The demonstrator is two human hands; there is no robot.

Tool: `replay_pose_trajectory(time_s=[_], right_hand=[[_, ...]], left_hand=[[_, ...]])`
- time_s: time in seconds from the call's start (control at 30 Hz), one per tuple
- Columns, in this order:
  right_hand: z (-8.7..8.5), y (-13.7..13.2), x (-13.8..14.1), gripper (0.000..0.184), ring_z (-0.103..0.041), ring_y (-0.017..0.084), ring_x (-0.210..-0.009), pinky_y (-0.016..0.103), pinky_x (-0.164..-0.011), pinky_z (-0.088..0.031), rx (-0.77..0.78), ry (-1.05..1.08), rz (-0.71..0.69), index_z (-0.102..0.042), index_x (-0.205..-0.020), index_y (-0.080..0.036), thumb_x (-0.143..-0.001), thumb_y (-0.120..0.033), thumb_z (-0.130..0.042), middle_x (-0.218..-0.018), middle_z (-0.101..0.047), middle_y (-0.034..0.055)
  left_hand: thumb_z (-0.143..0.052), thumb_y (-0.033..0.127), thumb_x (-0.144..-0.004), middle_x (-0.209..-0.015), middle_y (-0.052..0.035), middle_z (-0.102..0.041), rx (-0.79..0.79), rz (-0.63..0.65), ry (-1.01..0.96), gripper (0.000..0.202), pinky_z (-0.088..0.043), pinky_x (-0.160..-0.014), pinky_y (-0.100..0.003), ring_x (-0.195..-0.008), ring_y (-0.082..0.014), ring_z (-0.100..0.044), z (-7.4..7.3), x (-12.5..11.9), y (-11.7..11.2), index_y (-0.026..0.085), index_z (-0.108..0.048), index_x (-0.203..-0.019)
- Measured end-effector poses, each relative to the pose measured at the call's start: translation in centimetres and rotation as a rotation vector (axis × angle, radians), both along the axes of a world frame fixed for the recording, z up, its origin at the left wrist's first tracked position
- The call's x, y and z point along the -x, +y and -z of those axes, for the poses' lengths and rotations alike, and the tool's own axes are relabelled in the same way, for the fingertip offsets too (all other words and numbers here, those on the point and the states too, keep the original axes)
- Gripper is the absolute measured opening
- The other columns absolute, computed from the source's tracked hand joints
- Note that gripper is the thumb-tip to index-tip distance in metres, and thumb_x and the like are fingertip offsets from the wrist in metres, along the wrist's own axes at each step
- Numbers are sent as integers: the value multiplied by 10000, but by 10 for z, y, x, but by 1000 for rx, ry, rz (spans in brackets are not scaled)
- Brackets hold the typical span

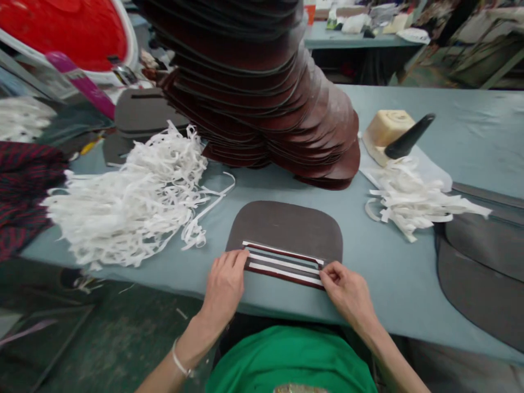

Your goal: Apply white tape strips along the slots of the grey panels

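A rounded dark brown leather panel (pixel 284 224) lies flat on the table, with several maroon strips edged in white (pixel 282 265) across its lower part. My left hand (pixel 223 284) presses the left ends of the strips with its fingertips. My right hand (pixel 347 292) pinches their right ends. A tall leaning stack of maroon-brown leather panels (pixel 286 98) stands behind them. Shredded white backing strips lie in a large heap (pixel 135 202) to the left and a smaller heap (pixel 417 204) to the right.
The grey-blue table (pixel 393 273) carries a cream block (pixel 385 131) with a black tapered handle (pixel 409 136) resting on it. Dark panels (pixel 483 267) hang over the right edge. Plaid cloth (pixel 24 191) lies at the left, and a second table (pixel 352 38) stands behind.
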State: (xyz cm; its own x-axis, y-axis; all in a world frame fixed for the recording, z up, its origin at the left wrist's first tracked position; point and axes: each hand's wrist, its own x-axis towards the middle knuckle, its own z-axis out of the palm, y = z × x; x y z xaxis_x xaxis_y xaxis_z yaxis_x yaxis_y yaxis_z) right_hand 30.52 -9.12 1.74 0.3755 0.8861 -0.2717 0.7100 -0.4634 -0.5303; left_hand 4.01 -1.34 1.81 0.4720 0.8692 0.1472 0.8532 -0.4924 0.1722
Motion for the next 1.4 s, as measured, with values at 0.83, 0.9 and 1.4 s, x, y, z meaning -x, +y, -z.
replay_pose_trajectory(time_s=[0.83,0.9,1.4], right_hand=[[7,31,41,196,-579,141,-741,238,-669,-448,-363,-252,-514,-616,-930,-173,-916,-168,-420,-877,-569,47],[4,38,35,202,-579,124,-686,228,-612,-436,-265,-280,-488,-607,-910,-189,-936,-198,-407,-875,-567,33],[2,54,37,48,-562,202,-711,318,-667,-414,-250,-489,-618,-561,-837,-206,-863,-220,-524,-721,-579,21]], left_hand=[[-488,225,-905,-1299,-126,-498,-57,-1,22,401,-423,-945,-494,-1167,-290,-476,7,-8,-5,302,-490,-1298],[-498,228,-902,-1276,-120,-517,-59,-30,-65,373,-419,-959,-484,-1160,-279,-477,12,-6,-5,260,-507,-1273],[-582,249,-853,-1173,-99,-524,40,-111,-493,310,-413,-995,-463,-1139,-250,-460,17,4,-2,209,-541,-1158]])
